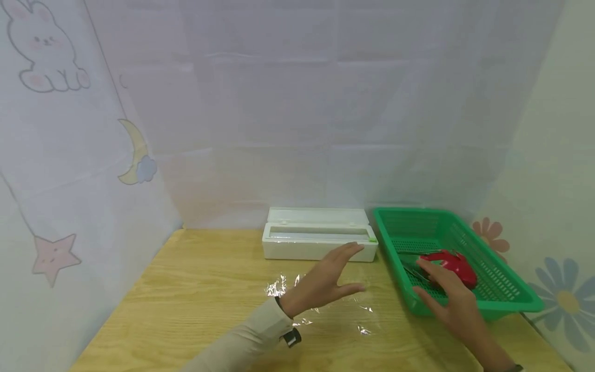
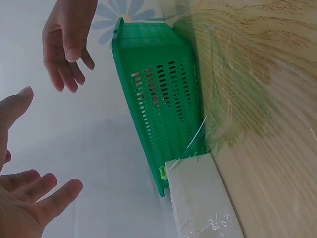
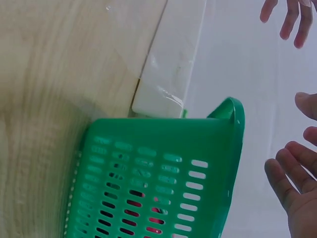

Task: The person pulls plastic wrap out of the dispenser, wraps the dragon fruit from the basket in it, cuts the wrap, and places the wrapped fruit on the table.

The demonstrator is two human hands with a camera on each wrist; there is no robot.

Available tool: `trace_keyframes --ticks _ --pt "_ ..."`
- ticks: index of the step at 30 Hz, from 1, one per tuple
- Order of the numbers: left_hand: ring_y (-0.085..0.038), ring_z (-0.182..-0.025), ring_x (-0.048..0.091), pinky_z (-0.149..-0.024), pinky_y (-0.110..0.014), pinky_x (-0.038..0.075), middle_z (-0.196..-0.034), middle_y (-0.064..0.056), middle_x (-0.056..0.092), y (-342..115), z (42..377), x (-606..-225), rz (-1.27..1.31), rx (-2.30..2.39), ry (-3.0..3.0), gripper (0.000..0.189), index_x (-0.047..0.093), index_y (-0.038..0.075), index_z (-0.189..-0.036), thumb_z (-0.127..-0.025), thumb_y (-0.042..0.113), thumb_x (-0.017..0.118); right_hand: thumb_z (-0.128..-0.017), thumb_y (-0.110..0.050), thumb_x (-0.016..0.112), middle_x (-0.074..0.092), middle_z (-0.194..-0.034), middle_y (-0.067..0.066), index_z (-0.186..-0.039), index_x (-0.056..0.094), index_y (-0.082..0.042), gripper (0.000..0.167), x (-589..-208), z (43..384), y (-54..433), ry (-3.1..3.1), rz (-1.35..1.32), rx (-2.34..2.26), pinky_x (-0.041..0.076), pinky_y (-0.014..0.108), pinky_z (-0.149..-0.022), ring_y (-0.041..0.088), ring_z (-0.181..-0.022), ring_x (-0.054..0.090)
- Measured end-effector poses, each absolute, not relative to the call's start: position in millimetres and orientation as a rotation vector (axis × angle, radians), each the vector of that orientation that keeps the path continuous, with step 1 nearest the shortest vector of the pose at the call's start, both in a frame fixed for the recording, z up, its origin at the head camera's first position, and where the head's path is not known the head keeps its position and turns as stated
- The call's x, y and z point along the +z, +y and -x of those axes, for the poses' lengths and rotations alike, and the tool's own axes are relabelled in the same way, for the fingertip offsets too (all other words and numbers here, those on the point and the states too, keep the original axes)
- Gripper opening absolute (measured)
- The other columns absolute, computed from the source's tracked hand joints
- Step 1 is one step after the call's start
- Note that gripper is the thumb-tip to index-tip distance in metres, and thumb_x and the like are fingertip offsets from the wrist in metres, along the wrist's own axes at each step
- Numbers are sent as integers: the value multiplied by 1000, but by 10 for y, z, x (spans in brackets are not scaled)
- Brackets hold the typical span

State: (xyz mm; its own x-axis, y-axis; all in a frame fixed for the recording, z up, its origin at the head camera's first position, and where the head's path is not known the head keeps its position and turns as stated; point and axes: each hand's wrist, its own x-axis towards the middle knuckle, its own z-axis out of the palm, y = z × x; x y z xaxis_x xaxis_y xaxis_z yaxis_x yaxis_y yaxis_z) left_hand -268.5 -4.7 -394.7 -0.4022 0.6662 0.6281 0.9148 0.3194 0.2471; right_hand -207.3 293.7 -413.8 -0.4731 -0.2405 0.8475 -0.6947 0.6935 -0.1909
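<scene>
A sheet of clear plastic wrap [image 1: 317,310] lies on the wooden table [image 1: 195,279], in front of a white box [image 1: 321,251] with its lid [image 1: 318,215] raised. The left hand [image 1: 323,284] is positioned above the wrap, apart from it; grip: wide, thumb set away from extended fingers. The right hand [image 1: 453,305] is raised near the basket [image 1: 388,263]; grip: wide, thumb and fingers apart. The green basket stands just beside the box's right end and contains a red item [image 1: 460,266]. A pale cloth [image 1: 279,103] forms the background.
</scene>
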Motion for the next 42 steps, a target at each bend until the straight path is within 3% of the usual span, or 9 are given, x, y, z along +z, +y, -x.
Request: trace_keyframes --ticks 4,10,13,17,23,26,33,39,42 --pt "-24 -146 32 -117 -34 28 -158 -13 35 24 2715 -3924 1429 -833 -2142 84 26 8 -156 -92 32 74 -94 -50 64 66 -125 12 -133 61 1 64 -4097 2092 2994 -2059 -696 670 35 4 -96 -10 -116 50" --pt "-22 -147 30 -117 -32 28 -158 -11 34 94 2758 -3902 1430 -823 -2141 86 24 10 -157 -91 32 75 -80 -22 84 64 -129 11 -133 61 0 61 -4077 2101 3082 -2079 -666 639 31 3 -97 -8 -128 43" --pt "-21 -147 31 -117 -32 28 -158 -11 34 128 2777 -3858 1424 -817 -2146 85 25 10 -157 -91 33 75 -79 -20 85 64 -129 10 -132 62 0 62 -4071 2105 3125 -2078 -648 617 40 5 -83 -9 -128 42" --pt "-22 -146 31 -117 -32 27 -158 -11 35 178 2802 -3788 1432 -797 -2162 85 24 10 -157 -92 36 73 -86 -34 80 65 -123 14 -130 63 0 58 -4062 2123 3177 -2061 -628 593 41 10 -65 -12 -122 44" --pt "-22 -146 31 -118 -32 27 -158 -11 35 273 2852 -3725 1452 -809 -2166 84 26 9 -156 -92 36 73 -91 -49 70 66 -120 22 -130 64 -1 62 -4030 2167 3247 -2030 -590 592 34 2 -91 -11 -126 43" --pt "-20 -146 32 -117 -30 27 -157 -10 36 326 2878 -3710 1455 -788 -2166 84 26 8 -156 -93 36 73 -91 -53 67 66 -117 25 -129 65 0 65 -4004 2181 3279 -2022 -571 567 31 1 -93 -12 -127 41" --pt "-18 -145 34 -116 -26 27 -156 -8 38 429 2910 -3687 1451 -786 -2171 82 28 7 -155 -93 37 72 -74 -13 87 66 -118 23 -130 64 0 62 -3955 2173 3330 -2069 -543 536 36 2 -84 -16 -122 39" --pt "-17 -145 33 -116 -27 28 -156 -7 38 484 2927 -3662 1466 -791 -2185 80 28 10 -156 -94 38 71 -81 -16 83 59 -133 -2 -131 61 4 58 -3954 2207 3389 -2049 -583 601 30 4 -98 -10 -129 40" --pt "-15 -145 32 -116 -27 28 -157 -5 37 509 2941 -3648 1472 -802 -2223 78 28 12 -156 -95 39 68 -78 -10 84 60 -133 1 -131 61 5 59 -3959 2213 3406 -2056 -563 602 27 1 -98 -13 -129 38"
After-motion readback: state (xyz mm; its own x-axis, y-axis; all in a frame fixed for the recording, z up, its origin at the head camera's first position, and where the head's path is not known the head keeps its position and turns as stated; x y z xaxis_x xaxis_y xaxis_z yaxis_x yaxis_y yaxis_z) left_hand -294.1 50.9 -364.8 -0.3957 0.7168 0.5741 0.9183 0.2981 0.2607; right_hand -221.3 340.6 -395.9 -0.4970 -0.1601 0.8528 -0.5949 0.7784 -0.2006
